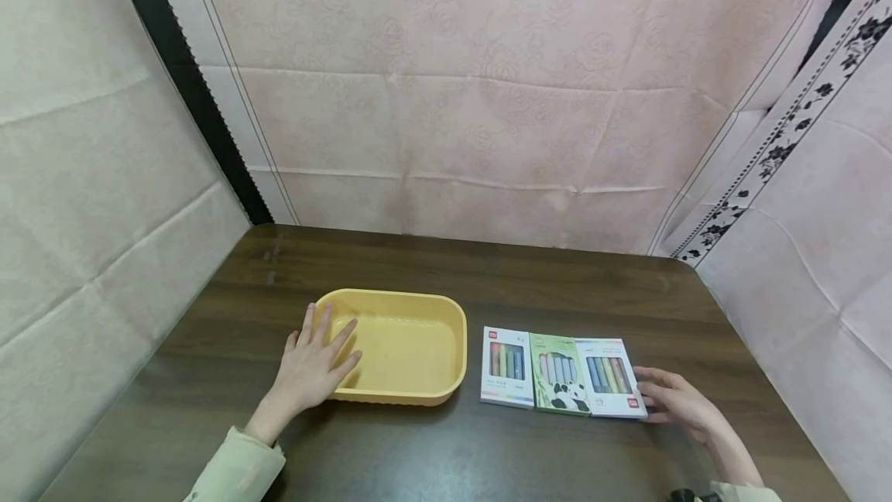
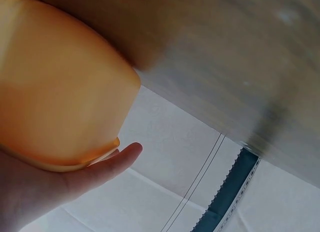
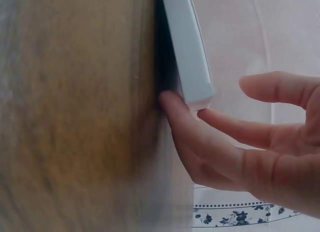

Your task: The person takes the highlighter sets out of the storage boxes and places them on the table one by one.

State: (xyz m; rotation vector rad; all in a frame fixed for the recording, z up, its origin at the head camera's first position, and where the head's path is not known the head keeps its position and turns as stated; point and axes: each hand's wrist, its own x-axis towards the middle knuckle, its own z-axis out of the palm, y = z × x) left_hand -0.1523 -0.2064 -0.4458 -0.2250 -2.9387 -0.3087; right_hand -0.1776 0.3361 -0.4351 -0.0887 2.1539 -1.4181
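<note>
A yellow plastic basket stands on the table, left of the middle. My left hand lies across its left rim with fingers spread. In the left wrist view, the basket's side wall is close and a finger of the left hand runs along the rim. To the right lie three flat boxes side by side: a white one, a green one with a panda and another white one, with coloured sticks showing through the windows. My right hand touches the right white box's edge, thumb raised off it.
The dark wooden table holds the basket and boxes. Pale cloth hangs behind it, and more cloth closes in the left and right sides.
</note>
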